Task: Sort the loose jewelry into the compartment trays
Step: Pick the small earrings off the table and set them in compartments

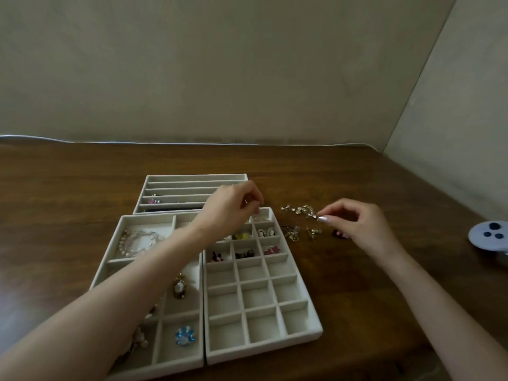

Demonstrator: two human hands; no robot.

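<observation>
Three cream compartment trays lie on the wooden table: a grid tray (pixel 302 336), a tray of larger compartments (pixel 110 259) to its left, and a slotted tray (pixel 192 177) behind. My left hand (pixel 233 207) hovers over the grid tray's far corner and pinches a small, thin piece I cannot make out. My right hand (pixel 354 224) pinches at the edge of a loose pile of gold earrings (pixel 299 209) on the table. More loose pieces (pixel 292 233) lie beside the tray. Several far grid cells hold small earrings.
A pearl bracelet (pixel 137 242), a cameo brooch (pixel 179 285) and a blue flower piece (pixel 185 336) sit in the left tray. A round grey object with dark dots (pixel 489 234) stands at the table's right edge. Walls close the back and right.
</observation>
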